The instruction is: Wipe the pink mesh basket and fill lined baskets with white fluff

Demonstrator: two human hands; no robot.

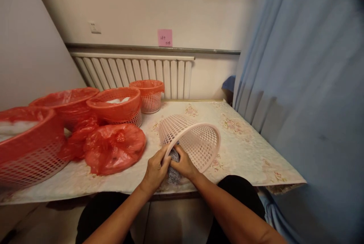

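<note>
A pale pink perforated plastic basket (179, 127) lies on its side on the table, its mouth turned towards me and to the right. At the near left of its rim my left hand (156, 168) is closed, fingers wrapped on the rim. My right hand (183, 162) reaches just inside the mouth and grips a grey speckled cloth (174, 174). The cloth is bunched against the basket's inner wall and hangs below the rim between both hands. Some of my fingertips are hidden behind the rim and cloth.
Left of the basket lies a bundled red plastic bag (116, 147). Several baskets lined with red bags stand beyond it, including a small one (150, 102) by the radiator (136, 70). A floral cloth covers the table (244, 153). A blue curtain (298, 96) hangs at right.
</note>
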